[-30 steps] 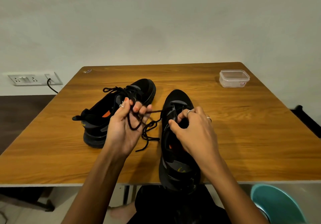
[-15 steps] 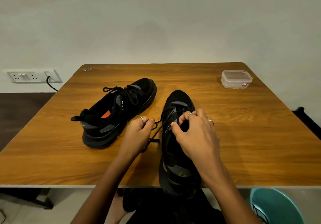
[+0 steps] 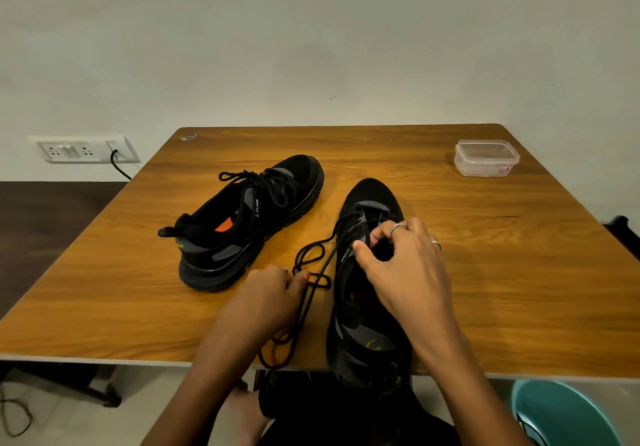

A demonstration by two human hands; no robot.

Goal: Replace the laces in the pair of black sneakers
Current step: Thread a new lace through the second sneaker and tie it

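Two black sneakers lie on the wooden table [image 3: 485,272]. The left sneaker [image 3: 249,224] is angled away, laced, with loose bows on top. The right sneaker [image 3: 367,307] points away from me, its heel at the table's front edge. A black lace [image 3: 313,265] runs taut from the eyelets of this shoe down to my left hand [image 3: 266,296], which pinches it; slack loops lie on the table and hang over the edge. My right hand [image 3: 398,265] rests over the shoe's tongue area, thumb and fingers curled at the eyelets and hiding them.
A clear plastic lidded box [image 3: 486,157] stands at the far right of the table. A teal bucket [image 3: 561,414] sits on the floor at bottom right. A wall socket strip [image 3: 86,149] with a black cable is at left. My lap is below the table edge.
My left hand has pulled back toward me and lower, drawing the lace out of the right sneaker. My right hand has stayed on that shoe's eyelets.
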